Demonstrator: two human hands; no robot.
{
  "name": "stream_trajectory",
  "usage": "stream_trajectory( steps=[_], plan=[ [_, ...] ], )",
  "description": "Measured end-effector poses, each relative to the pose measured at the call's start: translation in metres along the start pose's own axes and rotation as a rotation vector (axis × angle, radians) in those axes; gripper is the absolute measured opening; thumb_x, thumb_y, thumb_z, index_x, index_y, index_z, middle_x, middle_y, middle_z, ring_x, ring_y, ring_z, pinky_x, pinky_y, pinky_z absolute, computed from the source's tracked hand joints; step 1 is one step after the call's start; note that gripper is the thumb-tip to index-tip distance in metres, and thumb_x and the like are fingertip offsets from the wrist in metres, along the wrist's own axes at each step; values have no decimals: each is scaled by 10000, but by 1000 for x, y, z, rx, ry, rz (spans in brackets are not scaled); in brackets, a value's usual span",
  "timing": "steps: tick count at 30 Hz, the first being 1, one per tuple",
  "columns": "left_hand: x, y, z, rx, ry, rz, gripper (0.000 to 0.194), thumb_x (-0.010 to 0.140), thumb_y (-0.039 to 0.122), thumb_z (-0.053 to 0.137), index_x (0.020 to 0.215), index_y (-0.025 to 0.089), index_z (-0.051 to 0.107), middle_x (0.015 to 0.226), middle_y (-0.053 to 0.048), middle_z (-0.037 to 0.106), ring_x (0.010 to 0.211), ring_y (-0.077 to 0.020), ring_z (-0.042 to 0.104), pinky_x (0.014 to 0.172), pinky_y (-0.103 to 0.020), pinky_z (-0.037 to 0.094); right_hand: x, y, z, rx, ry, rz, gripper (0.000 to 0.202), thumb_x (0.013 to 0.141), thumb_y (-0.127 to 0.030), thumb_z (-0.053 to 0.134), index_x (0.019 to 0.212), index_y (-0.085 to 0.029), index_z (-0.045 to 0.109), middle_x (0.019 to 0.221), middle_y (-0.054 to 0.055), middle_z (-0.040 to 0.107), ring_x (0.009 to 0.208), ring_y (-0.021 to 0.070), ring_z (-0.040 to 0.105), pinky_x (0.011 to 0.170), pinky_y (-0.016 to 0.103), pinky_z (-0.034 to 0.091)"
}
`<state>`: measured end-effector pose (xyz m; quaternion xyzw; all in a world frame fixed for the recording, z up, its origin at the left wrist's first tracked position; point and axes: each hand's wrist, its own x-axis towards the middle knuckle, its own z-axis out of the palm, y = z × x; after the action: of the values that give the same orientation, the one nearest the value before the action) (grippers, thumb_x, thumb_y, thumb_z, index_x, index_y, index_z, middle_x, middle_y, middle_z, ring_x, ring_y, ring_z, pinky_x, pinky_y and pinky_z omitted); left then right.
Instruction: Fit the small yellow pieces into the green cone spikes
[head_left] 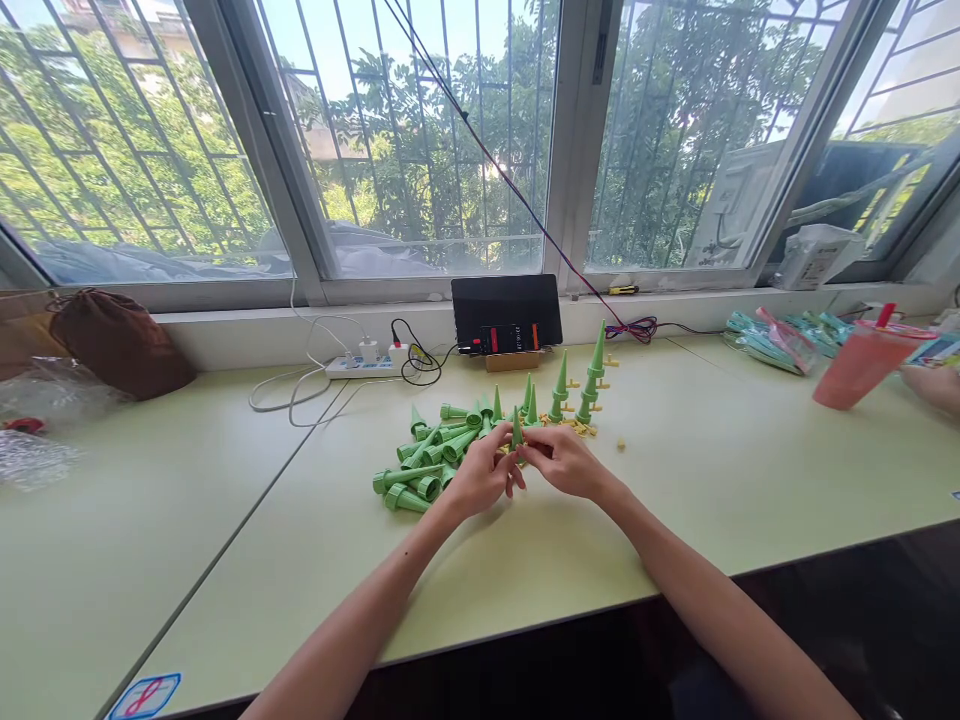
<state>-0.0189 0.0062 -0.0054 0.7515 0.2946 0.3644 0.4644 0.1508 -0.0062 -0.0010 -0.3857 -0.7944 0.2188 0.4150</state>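
Observation:
A green cone (517,430) points upward between my two hands. The fingers of my left hand (484,468) are closed on its left side. From the right, the fingers of my right hand (561,460) pinch at the same cone; any small part between the fingertips is hidden. A heap of green cones (431,455) lies to the left of my hands. Behind my right hand, small yellow pieces (585,428) are scattered on the table, and stacked green cones (592,375) with yellow pieces sticking out stand upright.
On the pale green table (705,470) a power strip (364,368), cables and a propped black tablet (506,305) stand near the window. A brown bag (120,345) is left; a pink cup (862,365), plastic packets (772,340) and another person's hand (934,388) are right.

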Motion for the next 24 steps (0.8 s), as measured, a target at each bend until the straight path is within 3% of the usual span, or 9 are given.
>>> stream_trajectory(
  steps=[19,24],
  plan=[
    [1,-1,0,0,15,9,152,887,309,449,965,180,465,1077,-77,599,547,-74,616,389,-174,459,1,-1,0,19,-9,23,310,898,-288,461,611,-181,416,541,-47,383,503,85,317,482,235,228],
    [2,0,-1,61,53,25,131,886,289,443,962,188,478,935,-39,602,530,-84,599,387,-178,442,2,1,1,-45,46,53,345,899,-340,486,605,-187,389,533,-52,362,502,89,307,487,238,239]
  ],
)
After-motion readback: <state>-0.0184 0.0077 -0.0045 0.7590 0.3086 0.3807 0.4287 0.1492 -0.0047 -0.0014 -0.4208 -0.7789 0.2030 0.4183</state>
